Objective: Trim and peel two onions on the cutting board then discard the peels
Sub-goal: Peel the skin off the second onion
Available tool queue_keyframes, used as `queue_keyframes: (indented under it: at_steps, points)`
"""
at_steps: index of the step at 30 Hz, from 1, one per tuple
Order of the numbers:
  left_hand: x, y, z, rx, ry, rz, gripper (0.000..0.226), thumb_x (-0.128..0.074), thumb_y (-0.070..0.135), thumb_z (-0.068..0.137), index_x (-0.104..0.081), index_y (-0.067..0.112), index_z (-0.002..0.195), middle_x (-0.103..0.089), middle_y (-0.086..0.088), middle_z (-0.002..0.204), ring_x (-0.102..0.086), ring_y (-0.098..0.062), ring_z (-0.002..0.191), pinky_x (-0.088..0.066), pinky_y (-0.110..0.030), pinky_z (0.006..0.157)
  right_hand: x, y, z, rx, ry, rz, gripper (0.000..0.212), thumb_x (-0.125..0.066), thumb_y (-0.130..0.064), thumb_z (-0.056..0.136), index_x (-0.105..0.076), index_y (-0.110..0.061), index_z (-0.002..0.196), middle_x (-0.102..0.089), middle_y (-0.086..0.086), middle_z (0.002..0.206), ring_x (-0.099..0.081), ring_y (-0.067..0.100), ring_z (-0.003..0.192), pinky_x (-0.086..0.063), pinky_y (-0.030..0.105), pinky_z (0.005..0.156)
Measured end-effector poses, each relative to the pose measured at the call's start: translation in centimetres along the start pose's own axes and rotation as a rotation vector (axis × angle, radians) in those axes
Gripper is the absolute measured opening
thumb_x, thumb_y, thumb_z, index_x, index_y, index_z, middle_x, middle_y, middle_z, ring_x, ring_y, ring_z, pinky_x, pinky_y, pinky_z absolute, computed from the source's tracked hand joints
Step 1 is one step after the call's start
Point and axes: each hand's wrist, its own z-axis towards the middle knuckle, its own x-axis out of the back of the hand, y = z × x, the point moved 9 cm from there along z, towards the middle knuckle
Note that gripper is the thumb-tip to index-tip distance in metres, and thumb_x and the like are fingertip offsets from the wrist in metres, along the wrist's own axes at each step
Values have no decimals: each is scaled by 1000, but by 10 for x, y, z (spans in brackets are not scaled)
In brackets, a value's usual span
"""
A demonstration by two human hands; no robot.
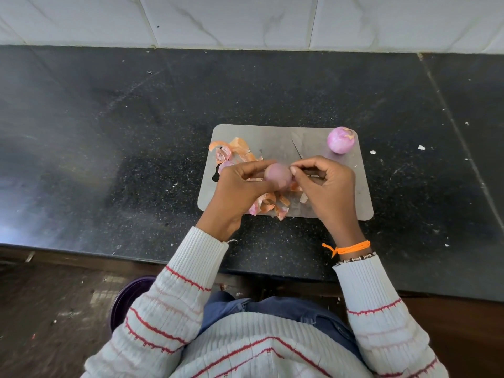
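Observation:
My left hand (240, 186) grips a pink peeled onion (278, 176) just above the grey cutting board (349, 197). My right hand (324, 184) pinches at the onion's right end with thumb and fingertips. A second pink onion (341, 139), with a scrap of skin on top, sits at the board's far right corner. Orange peels (237, 148) lie on the board's far left, and more peels (272, 205) lie at its near edge under my hands. A knife blade (297, 150) rests on the board behind my right hand, its handle hidden.
The board lies on a black speckled countertop (122, 148) against a white tiled wall (245, 20). Small white scraps (421, 147) dot the counter to the right. A purple round bin (128, 301) stands on the floor at lower left, below the counter edge.

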Motion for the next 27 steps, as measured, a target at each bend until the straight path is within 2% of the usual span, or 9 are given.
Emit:
queue_keyframes:
  at_steps: [2,7,9,11,15,18,22,25,27]
  points:
    - [0,1,1,0,-4,-4,39,-78,6,70,-69,10,108,-72,-2,100,-69,-7,87,-51,-12,69,1,0,0,-7,-5,36,12,-66,-4,84,-70,-15,87,-67,-12,78,-66,2,75,-51,13,69]
    - [3,3,4,-24,-2,64,40,-79,11,70,-70,12,109,-71,2,100,-68,-3,86,-49,-9,66,-3,-3,0,26,-40,-3,7,-70,-11,82,-72,-11,89,-70,0,81,-66,8,78,-54,18,71]
    - [2,2,5,-28,-11,84,41,-79,11,69,-69,13,109,-71,1,100,-67,-2,85,-49,-10,67,-3,-2,1,30,-22,-26,4,-69,-9,82,-71,-10,86,-69,1,79,-65,8,76,-51,15,69]
    - [-1,1,5,-22,-22,64,41,-79,7,70,-68,11,109,-70,-3,101,-67,-2,82,-51,-12,68,-3,-2,3,47,-16,-75,1,-67,-8,83,-68,-8,83,-67,3,79,-62,8,75,-49,12,67]
    - [-5,-1,5,-19,-73,10,43,-73,-3,73,-64,7,113,-68,-5,102,-67,-1,80,-52,-14,68,-6,-2,2,77,0,-182,2,-62,-6,86,-62,-5,85,-63,5,82,-58,11,74,-48,14,66]
    - [-6,1,6,-29,-125,-36,45,-69,-9,73,-61,10,113,-66,-3,105,-66,-7,87,-55,-18,72,1,7,5,35,48,-229,4,-60,-3,86,-60,-8,85,-61,2,82,-58,14,74,-46,15,66]
    - [-4,2,7,-32,-120,-61,45,-68,-11,72,-58,15,108,-65,-1,102,-65,-11,88,-55,-20,74,-2,11,7,17,5,-220,12,-59,3,84,-65,-7,88,-66,4,85,-62,14,80,-51,21,72]
    - [-2,-1,8,3,-109,-92,47,-66,-7,77,-54,19,115,-61,-9,109,-63,-22,98,-55,-26,83,-7,6,5,8,-32,-168,26,-51,7,87,-68,-8,99,-69,2,96,-61,5,90,-47,10,79]
    - [-4,-2,7,70,-117,-190,46,-62,-5,82,-53,17,121,-55,-17,117,-64,-27,98,-55,-30,86,-9,3,5,-22,-64,-73,28,-51,6,87,-67,-10,103,-69,1,102,-62,3,95,-48,11,83]
